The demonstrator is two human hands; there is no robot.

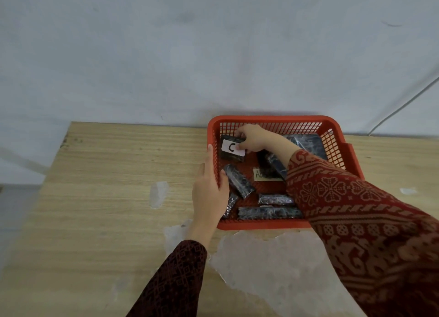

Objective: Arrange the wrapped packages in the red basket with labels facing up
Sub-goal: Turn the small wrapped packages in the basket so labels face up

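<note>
While the left hand [209, 188] clasps the red basket [280, 120] by its left wall on the table [99, 174], right hand [253, 138] fingers [241, 146] pinching the C-labelled package [232, 148], label up, far-left corner, other wrapped packages [269, 212] nearer.

The right part of the white label [233, 147] on the far-left package [232, 150] was covered by the right hand [253, 138], so only a "C" could be read. A yellowish label [266, 174] on the red basket [273, 225] floor was partly overlapped by a dark package [272, 165]; its writing was too blurred to be read. The near-right basket corner was hidden behind the right sleeve [356, 209], which was cut off by the right and bottom edges.
</note>
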